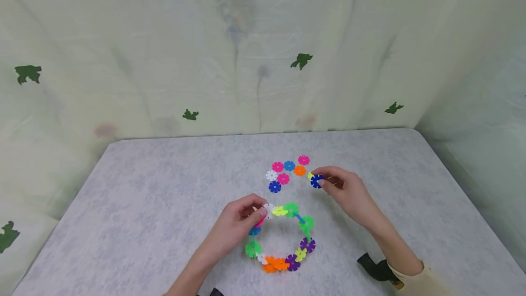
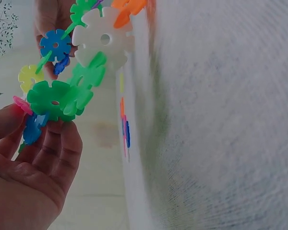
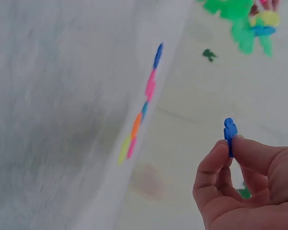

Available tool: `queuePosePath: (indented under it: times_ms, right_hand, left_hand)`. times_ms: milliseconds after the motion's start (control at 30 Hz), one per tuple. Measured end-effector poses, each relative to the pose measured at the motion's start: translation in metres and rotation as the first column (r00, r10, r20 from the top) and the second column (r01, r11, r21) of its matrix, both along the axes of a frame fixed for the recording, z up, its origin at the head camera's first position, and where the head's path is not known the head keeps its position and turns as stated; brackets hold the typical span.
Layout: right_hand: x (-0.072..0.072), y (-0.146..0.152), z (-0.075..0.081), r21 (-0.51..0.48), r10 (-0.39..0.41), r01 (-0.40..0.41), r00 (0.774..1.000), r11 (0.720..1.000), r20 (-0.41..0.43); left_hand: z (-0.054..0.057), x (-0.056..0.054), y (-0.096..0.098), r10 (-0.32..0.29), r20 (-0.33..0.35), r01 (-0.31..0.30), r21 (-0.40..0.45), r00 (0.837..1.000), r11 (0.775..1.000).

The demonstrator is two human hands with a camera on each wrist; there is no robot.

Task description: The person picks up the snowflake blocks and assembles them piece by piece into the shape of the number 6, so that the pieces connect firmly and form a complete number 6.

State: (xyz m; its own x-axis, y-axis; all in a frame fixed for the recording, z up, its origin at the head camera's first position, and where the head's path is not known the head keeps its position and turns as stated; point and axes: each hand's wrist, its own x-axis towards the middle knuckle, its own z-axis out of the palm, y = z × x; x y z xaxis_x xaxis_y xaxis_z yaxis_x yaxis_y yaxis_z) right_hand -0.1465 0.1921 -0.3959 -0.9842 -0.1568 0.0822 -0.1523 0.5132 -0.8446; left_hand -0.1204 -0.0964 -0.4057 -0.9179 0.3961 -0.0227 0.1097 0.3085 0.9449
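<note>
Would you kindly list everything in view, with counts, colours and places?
Linked disc ring: one, multicoloured, in left hand
Held disc: one, dark blue, in right hand
Loose discs: eight (three pink; one each light blue, dark blue, orange, white, yellow), on table
Table: one, grey, below
Backdrop: one, pale, green-printed, behind table
Unclear items: two, black, near wrists
Sleeve: one, cream, right arm
Left hand: one, bare, pinching ring
Right hand: one, bare, pinching disc

Two hands (image 1: 347, 191). One ring of linked flower-shaped discs (image 1: 270, 265), perhaps sixteen in all, though overlaps blur the count. One held disc (image 1: 315, 181), dark blue. Eight loose discs (image 1: 289, 166): three pink, one each white, orange, light blue, dark blue, yellow.
</note>
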Motion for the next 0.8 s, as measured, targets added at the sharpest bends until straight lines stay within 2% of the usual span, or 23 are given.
queuePosePath:
  times_ms: [133,233,333,533,800]
  right_hand:
    - [0.015,-0.011,0.005,-0.113,-0.011,0.013,1.000,0.993,0.021]
    - [0.023,-0.018,0.009,-0.210,0.005,-0.001,1.000,0.978,0.018]
    - [0.029,-0.026,0.012,-0.267,0.023,-0.023,1.000,0.963,-0.003]
    - [0.034,-0.039,0.009,-0.270,0.039,-0.055,0.997,0.961,-0.067]
    - [0.037,-0.051,0.003,-0.245,0.114,-0.132,0.990,0.961,-0.083]
  left_hand:
    - [0.000,0.001,0.001,0.006,-0.015,-0.006,-0.003,1.000,1.000]
    - [0.001,0.002,0.002,0.018,-0.023,-0.018,-0.019,1.000,1.000]
    - [0.001,0.003,0.003,0.031,-0.032,-0.033,-0.041,0.999,0.999]
    - [0.001,0.006,0.005,0.044,-0.019,-0.045,-0.060,0.999,0.997]
    - [0.000,0.006,0.007,0.040,-0.025,-0.040,-0.018,0.999,0.999]
